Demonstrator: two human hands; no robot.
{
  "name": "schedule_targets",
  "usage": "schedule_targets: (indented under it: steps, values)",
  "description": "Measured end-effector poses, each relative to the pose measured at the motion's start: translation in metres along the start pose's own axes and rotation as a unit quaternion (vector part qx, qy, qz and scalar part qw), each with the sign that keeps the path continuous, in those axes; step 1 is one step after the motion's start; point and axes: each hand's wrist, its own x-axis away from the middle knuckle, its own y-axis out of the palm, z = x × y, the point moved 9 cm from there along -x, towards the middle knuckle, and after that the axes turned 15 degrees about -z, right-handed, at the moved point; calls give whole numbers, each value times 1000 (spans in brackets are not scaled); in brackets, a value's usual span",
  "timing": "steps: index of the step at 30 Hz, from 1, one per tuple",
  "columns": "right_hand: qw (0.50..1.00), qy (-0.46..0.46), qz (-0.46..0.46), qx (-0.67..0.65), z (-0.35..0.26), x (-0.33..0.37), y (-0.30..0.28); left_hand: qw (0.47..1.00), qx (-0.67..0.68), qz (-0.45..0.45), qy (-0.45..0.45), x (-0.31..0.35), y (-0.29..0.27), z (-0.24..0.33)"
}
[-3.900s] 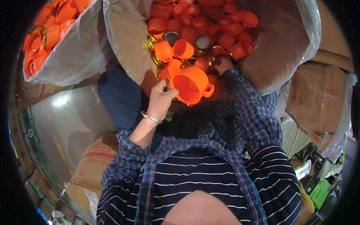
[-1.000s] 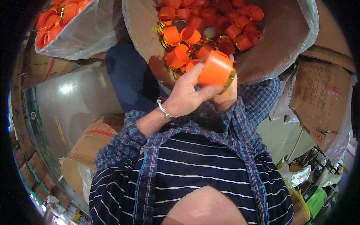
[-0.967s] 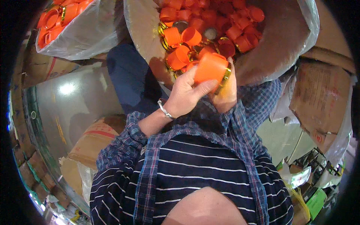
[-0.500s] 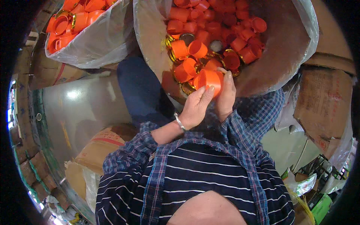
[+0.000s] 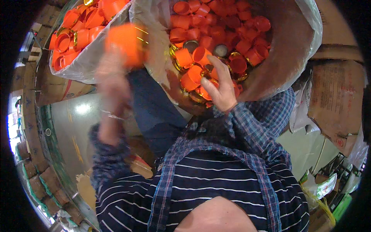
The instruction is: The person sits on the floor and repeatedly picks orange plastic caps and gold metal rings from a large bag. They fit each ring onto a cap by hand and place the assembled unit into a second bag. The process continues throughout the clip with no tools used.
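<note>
An orange plastic cup (image 5: 127,43), smeared by motion, is in my left hand (image 5: 113,79), with gold lines on its right side. My left hand is raised at the near right edge of the plastic-lined bag (image 5: 114,50) on the left, which is heaped with orange cups (image 5: 82,29). My right hand (image 5: 222,87) holds nothing, its thumb and fingers apart, just above orange cups (image 5: 192,76) in the larger plastic-lined container (image 5: 288,58). Loose gold rings (image 5: 174,52) and round greyish pieces (image 5: 220,50) lie among those cups.
Cardboard (image 5: 336,104) stands at the right, beside white plastic bags (image 5: 300,112). Between the two containers and my body is my leg in dark blue trousers (image 5: 154,112). Stacked cartons (image 5: 33,116) line the far left, and a green object (image 5: 342,207) lies at lower right.
My left hand has carried the orange cup from the larger container up and left to the other bag. My right hand has let go of that cup and opened.
</note>
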Motion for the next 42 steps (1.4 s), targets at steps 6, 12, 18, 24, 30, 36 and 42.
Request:
schedule_targets:
  steps: [6, 12, 18, 24, 30, 36, 42]
  values:
    - [936, 348, -45, -29, 178, 23, -5, 937, -49, 84, -335, -59, -85, -207]
    - [892, 379, -109, 220, 278, 21, 6, 882, 407, -182, -152, -58, 181, 26]
    - [894, 272, -45, 353, 292, 21, -2, 828, 342, -351, -274, 7, 401, 107]
    - [949, 219, 124, 187, 204, -19, -55, 582, 651, -213, -438, 18, 387, 99]
    - [986, 37, 56, -156, 62, -37, -44, 181, 847, -2, -500, 12, 261, 135]
    - [994, -99, -10, 52, -36, -8, -41, 132, 881, 23, -453, 9, 188, 152]
    - [989, -96, 109, -39, -52, 17, -29, 394, 817, 36, -420, 15, 135, 146]
